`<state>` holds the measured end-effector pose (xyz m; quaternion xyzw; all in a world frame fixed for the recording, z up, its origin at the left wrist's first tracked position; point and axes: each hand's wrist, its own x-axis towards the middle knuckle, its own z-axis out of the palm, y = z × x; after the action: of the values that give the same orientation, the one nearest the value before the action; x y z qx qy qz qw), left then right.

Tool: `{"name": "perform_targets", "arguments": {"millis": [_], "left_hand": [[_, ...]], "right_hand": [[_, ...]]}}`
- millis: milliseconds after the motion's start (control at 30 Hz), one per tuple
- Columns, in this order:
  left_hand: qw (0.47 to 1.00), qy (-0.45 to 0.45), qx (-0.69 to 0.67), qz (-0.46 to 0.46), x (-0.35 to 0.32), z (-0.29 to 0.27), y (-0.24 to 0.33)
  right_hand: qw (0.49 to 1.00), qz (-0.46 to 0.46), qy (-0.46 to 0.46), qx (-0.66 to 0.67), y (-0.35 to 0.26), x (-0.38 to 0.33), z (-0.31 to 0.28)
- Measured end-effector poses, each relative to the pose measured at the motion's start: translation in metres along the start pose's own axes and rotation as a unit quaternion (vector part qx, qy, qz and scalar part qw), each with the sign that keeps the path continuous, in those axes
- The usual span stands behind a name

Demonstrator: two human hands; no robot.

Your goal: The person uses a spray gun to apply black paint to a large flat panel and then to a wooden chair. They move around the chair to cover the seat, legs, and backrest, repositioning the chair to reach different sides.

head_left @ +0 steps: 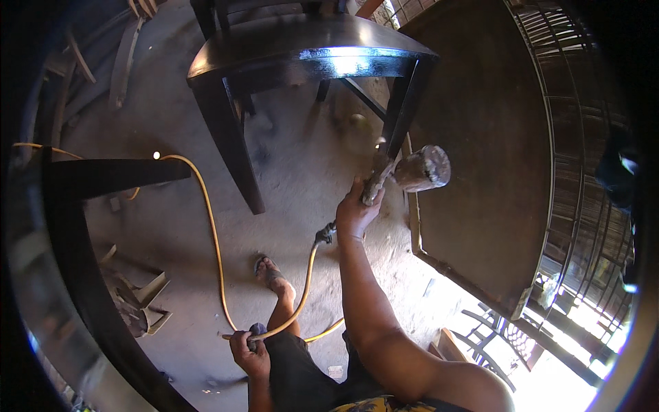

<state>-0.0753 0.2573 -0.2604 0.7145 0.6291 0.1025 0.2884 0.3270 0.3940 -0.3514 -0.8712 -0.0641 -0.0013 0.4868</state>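
My right hand (355, 211) grips a spray gun (377, 182) by its handle, with a paint-smeared cup (423, 169) on its right side. The gun is close to the lower front-right leg (403, 113) of a dark, glossy wooden chair (302, 40). In my left hand (251, 356), low and near my leg, is a yellow air hose (300, 312), closed in the fingers. A small dark round object (257, 329) shows at that hand; I cannot make out what it is. The hose runs up to a dark coupling (325, 233) below my right hand.
A large brown wooden panel (487, 158) leans at the right by a slatted wall (576, 89). Another dark wooden furniture piece (89, 254) stands on the left. Wooden offcuts (141, 302) lie near it, curved pieces (127, 58) at far left. The hose loops across the floor.
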Motion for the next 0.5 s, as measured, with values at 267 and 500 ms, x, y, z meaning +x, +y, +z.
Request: {"name": "perform_targets", "arguments": {"millis": [267,500], "left_hand": [[0.999,0.004,0.005,0.038,-0.021,-0.059,0.014],[0.998,-0.048,-0.015,0.031,-0.048,-0.099,0.061]], "right_hand": [[0.978,0.117,-0.025,-0.169,0.082,-0.032,-0.047],[0.99,0.083,-0.116,-0.018,-0.009,0.013,-0.11]]}}
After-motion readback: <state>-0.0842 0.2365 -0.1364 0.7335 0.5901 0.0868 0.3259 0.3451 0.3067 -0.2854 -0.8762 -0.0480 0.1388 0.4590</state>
